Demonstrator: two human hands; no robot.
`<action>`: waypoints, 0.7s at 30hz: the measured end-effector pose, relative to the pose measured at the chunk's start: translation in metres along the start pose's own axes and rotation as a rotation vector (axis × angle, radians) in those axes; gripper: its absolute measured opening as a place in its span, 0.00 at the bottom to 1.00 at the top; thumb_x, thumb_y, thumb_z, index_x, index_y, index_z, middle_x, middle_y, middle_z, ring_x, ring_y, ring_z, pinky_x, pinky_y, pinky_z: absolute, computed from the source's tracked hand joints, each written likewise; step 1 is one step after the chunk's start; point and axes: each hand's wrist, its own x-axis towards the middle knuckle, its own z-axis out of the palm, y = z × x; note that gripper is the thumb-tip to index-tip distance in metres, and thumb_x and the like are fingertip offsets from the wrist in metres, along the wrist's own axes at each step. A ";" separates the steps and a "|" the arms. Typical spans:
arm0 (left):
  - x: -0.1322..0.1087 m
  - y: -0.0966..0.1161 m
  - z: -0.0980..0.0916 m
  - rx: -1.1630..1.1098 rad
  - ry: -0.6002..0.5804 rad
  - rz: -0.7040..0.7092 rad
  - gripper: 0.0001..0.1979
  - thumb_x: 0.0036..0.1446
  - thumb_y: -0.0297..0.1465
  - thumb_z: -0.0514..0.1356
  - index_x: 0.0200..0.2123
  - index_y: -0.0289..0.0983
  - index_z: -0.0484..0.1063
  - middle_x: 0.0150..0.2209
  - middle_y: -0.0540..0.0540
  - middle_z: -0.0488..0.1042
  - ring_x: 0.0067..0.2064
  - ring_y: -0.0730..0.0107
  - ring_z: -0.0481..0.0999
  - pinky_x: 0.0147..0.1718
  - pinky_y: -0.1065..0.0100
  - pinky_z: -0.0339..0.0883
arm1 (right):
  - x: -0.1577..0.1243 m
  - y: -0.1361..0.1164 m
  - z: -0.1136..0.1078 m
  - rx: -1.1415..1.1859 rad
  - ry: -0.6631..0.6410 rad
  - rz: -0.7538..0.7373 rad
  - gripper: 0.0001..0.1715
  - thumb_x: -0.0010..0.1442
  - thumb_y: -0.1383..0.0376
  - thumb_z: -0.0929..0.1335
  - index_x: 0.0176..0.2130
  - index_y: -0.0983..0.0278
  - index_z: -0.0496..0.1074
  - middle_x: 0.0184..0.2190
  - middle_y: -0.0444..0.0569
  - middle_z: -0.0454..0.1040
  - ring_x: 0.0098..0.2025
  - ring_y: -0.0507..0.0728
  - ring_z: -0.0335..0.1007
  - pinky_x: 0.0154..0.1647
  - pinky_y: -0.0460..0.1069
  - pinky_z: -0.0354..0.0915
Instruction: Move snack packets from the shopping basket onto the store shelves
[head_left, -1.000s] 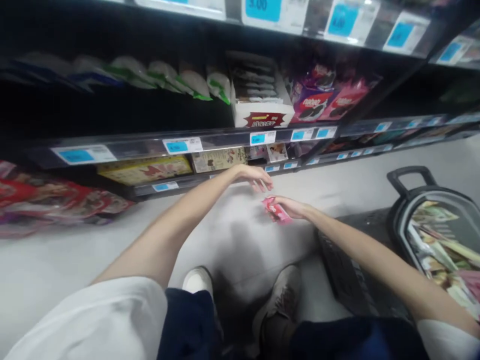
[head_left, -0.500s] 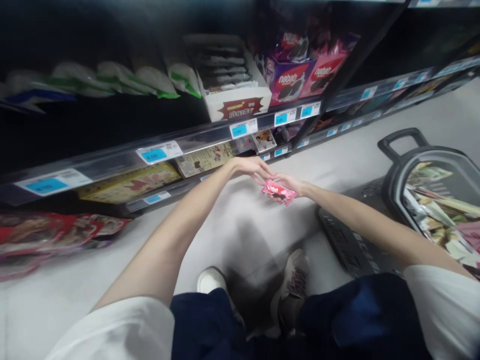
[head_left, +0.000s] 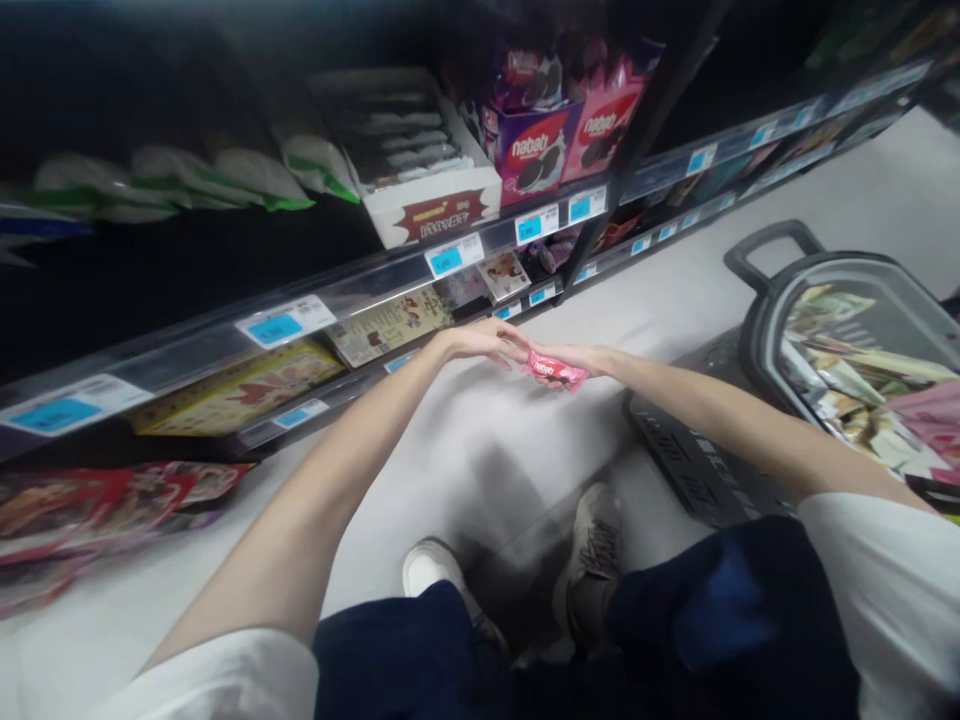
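A small pink and red nabati biscuit packet (head_left: pixel 553 371) is held out over the floor in my right hand (head_left: pixel 592 357). It lies across that hand's fingers, which are mostly hidden behind it. My left hand (head_left: pixel 489 341) comes in from the other side, its fingers stretched out and slightly bent. Those fingertips are right by the packet's left end; whether they touch it I cannot tell. On the shelf behind stand a purple nabati box (head_left: pixel 531 150) and a pink nabati box (head_left: pixel 600 130).
A grey shopping basket (head_left: pixel 757 335) with several packets inside stands on the floor at right. A white carton (head_left: pixel 431 205) of wrapped snacks and several green-white bags (head_left: pixel 247 180) sit on the shelf (head_left: pixel 360 285). Red packs (head_left: pixel 127 510) are low at left.
The view has shifted, so the shelf goods and basket appear further left. My left fingers have drawn slightly away from my right hand to the packet's left end. The packet stays in my right hand.
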 end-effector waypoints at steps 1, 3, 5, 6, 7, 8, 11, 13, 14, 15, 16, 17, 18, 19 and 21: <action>0.002 -0.001 0.003 0.013 0.020 0.015 0.22 0.46 0.39 0.74 0.44 0.35 0.81 0.46 0.39 0.80 0.48 0.59 0.79 0.45 0.60 0.77 | -0.001 0.001 0.001 0.010 0.002 -0.013 0.43 0.60 0.30 0.55 0.33 0.65 0.67 0.22 0.46 0.68 0.21 0.50 0.64 0.17 0.43 0.60; 0.006 -0.003 0.010 0.032 0.077 0.049 0.22 0.46 0.41 0.74 0.42 0.34 0.80 0.44 0.38 0.80 0.46 0.60 0.79 0.42 0.61 0.77 | -0.002 0.003 0.002 0.033 0.002 -0.044 0.42 0.61 0.31 0.56 0.32 0.65 0.68 0.23 0.47 0.69 0.21 0.50 0.64 0.18 0.43 0.62; 0.010 -0.006 0.015 0.037 0.132 0.073 0.22 0.46 0.42 0.74 0.40 0.33 0.80 0.41 0.38 0.80 0.43 0.62 0.79 0.39 0.62 0.77 | -0.001 0.006 0.002 0.066 0.006 -0.055 0.41 0.62 0.32 0.57 0.33 0.66 0.68 0.23 0.47 0.70 0.21 0.50 0.65 0.18 0.43 0.62; 0.012 -0.006 0.018 0.033 0.153 0.075 0.22 0.45 0.42 0.74 0.39 0.32 0.80 0.40 0.38 0.80 0.42 0.62 0.79 0.38 0.63 0.78 | -0.001 0.007 0.002 0.087 0.012 -0.048 0.41 0.62 0.32 0.57 0.34 0.66 0.68 0.23 0.47 0.70 0.20 0.50 0.65 0.18 0.43 0.63; 0.013 -0.006 0.019 0.027 0.166 0.072 0.21 0.45 0.42 0.74 0.37 0.32 0.80 0.38 0.39 0.80 0.40 0.63 0.79 0.37 0.63 0.78 | -0.001 0.007 0.002 0.107 0.021 -0.034 0.41 0.62 0.32 0.56 0.35 0.66 0.68 0.23 0.47 0.70 0.20 0.50 0.65 0.17 0.44 0.62; 0.013 -0.006 0.021 0.019 0.174 0.066 0.20 0.45 0.41 0.74 0.36 0.31 0.79 0.36 0.39 0.80 0.39 0.63 0.79 0.36 0.63 0.78 | -0.002 0.008 0.002 0.125 0.029 -0.016 0.42 0.61 0.31 0.56 0.36 0.66 0.68 0.23 0.47 0.71 0.19 0.50 0.65 0.16 0.44 0.62; 0.014 -0.003 0.024 -0.008 0.185 0.050 0.16 0.46 0.38 0.74 0.31 0.31 0.78 0.32 0.41 0.79 0.35 0.66 0.79 0.39 0.62 0.78 | -0.006 0.007 0.004 0.139 0.032 -0.005 0.45 0.58 0.29 0.54 0.38 0.65 0.69 0.24 0.48 0.72 0.19 0.51 0.66 0.15 0.45 0.62; 0.014 -0.001 0.025 -0.030 0.193 0.035 0.14 0.46 0.36 0.73 0.31 0.31 0.78 0.31 0.42 0.80 0.34 0.66 0.80 0.41 0.61 0.77 | -0.009 0.006 0.006 0.107 0.018 -0.016 0.45 0.58 0.28 0.56 0.39 0.65 0.69 0.26 0.49 0.74 0.20 0.52 0.68 0.18 0.45 0.65; 0.014 -0.002 0.026 -0.040 0.199 0.026 0.13 0.46 0.35 0.73 0.31 0.31 0.78 0.30 0.42 0.80 0.33 0.66 0.80 0.41 0.60 0.77 | -0.011 0.006 0.007 0.084 0.014 -0.018 0.45 0.57 0.28 0.56 0.41 0.65 0.69 0.27 0.50 0.75 0.21 0.52 0.69 0.19 0.46 0.67; 0.014 -0.002 0.026 -0.049 0.205 0.016 0.13 0.46 0.34 0.73 0.31 0.31 0.78 0.29 0.42 0.80 0.33 0.66 0.80 0.41 0.60 0.77 | -0.012 0.006 0.007 0.059 0.011 -0.018 0.45 0.57 0.28 0.57 0.42 0.64 0.69 0.27 0.50 0.75 0.22 0.53 0.70 0.21 0.46 0.68; 0.013 -0.003 0.026 -0.056 0.210 0.007 0.13 0.45 0.33 0.73 0.31 0.31 0.78 0.29 0.42 0.80 0.32 0.66 0.80 0.41 0.59 0.77 | -0.012 0.006 0.008 0.037 0.008 -0.014 0.45 0.57 0.28 0.57 0.42 0.64 0.69 0.27 0.50 0.76 0.22 0.54 0.71 0.22 0.47 0.69; 0.013 -0.005 0.026 -0.059 0.210 0.000 0.12 0.45 0.32 0.72 0.32 0.31 0.78 0.29 0.42 0.80 0.32 0.66 0.80 0.42 0.59 0.77 | -0.012 0.006 0.008 0.019 0.001 -0.011 0.46 0.57 0.28 0.57 0.43 0.64 0.69 0.27 0.50 0.76 0.22 0.54 0.71 0.22 0.47 0.69; 0.012 -0.007 0.025 -0.062 0.208 -0.005 0.12 0.45 0.32 0.72 0.31 0.31 0.78 0.29 0.42 0.80 0.32 0.65 0.80 0.42 0.59 0.77 | -0.011 0.007 0.008 0.008 -0.013 -0.009 0.46 0.57 0.28 0.57 0.43 0.64 0.69 0.27 0.50 0.76 0.23 0.54 0.72 0.23 0.48 0.69; 0.011 -0.008 0.024 -0.064 0.204 -0.008 0.12 0.45 0.32 0.72 0.31 0.31 0.78 0.29 0.42 0.80 0.32 0.65 0.81 0.42 0.58 0.77 | -0.009 0.008 0.008 0.001 -0.030 -0.011 0.45 0.57 0.28 0.57 0.43 0.64 0.69 0.27 0.50 0.76 0.23 0.55 0.72 0.23 0.48 0.69; 0.008 -0.011 0.022 -0.058 0.192 -0.016 0.11 0.46 0.32 0.72 0.30 0.31 0.77 0.30 0.42 0.80 0.33 0.64 0.81 0.42 0.58 0.77 | -0.005 0.009 0.007 -0.010 -0.065 -0.020 0.43 0.59 0.30 0.58 0.42 0.65 0.69 0.28 0.50 0.75 0.24 0.54 0.72 0.23 0.47 0.69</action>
